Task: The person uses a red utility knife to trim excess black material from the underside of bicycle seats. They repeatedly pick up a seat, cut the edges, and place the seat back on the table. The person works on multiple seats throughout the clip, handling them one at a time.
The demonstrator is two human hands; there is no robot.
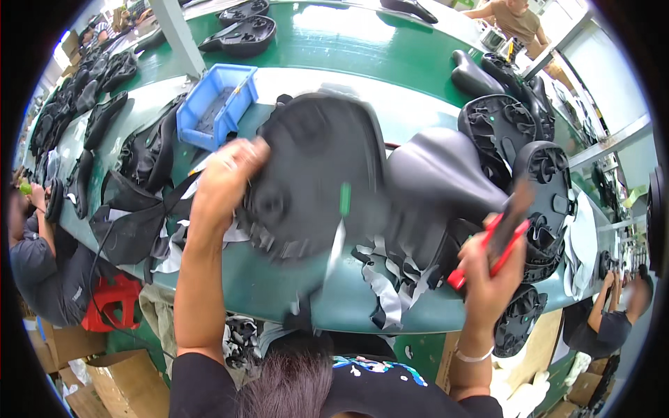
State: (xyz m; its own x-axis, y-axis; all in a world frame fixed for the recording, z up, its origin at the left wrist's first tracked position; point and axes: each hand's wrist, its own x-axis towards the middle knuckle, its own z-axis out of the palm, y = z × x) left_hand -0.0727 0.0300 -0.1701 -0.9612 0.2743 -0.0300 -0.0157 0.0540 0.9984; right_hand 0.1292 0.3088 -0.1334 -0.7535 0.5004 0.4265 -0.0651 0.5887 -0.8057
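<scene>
My left hand [226, 177] is closed on the left edge of a bicycle saddle [317, 174], raised over the table with its dark underside up. Motion blurs this saddle. A green mark sits on it, and a pale strip hangs at its lower edge. My right hand [491, 261] grips red-handled pliers [505, 240], their dark jaws pointing up and away and smeared by motion. Just beyond the pliers rests a smooth black saddle [446, 167], top side up. Black and white fabric scraps [394, 279] lie between my arms.
A blue bin [217, 108] stands behind my left hand. Upturned saddles [550, 181] are piled on the right. More saddle parts [150, 150] and dark cloth lie at left. A metal post [178, 38] rises behind the bin. People sit at work at both sides.
</scene>
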